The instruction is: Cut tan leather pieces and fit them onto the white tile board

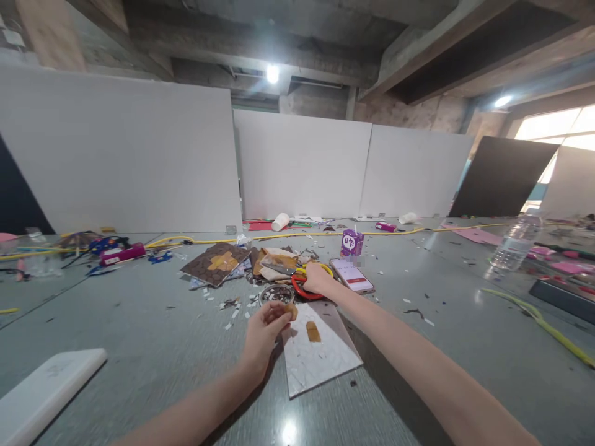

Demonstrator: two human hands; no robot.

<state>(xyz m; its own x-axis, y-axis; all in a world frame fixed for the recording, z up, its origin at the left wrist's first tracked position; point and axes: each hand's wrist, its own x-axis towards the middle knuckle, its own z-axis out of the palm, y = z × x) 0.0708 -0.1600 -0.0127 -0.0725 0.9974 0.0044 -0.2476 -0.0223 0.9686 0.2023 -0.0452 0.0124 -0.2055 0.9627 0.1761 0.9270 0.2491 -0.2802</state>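
Observation:
My left hand (264,325) pinches a small brown piece (292,311) between thumb and fingertips, over the upper left corner of a white patterned sheet (320,368). Another brown piece, rounded at its top (313,332), lies on that sheet. Farther out, my right hand (317,279) is closed on the handles of scissors (300,292), which are red and yellow. Their blades point left across a heap of brown and cream scraps (274,260). Just behind the sheet sits a round dish or roll (276,293), partly hidden by my left hand.
Left of the heap lies a dark patterned card (214,263) with a brown shape. A phone (352,275) and a purple drink carton (352,242) are beyond my right hand. A white block (51,393) lies front left, a plastic bottle (517,241) stands right. Paper bits litter the table.

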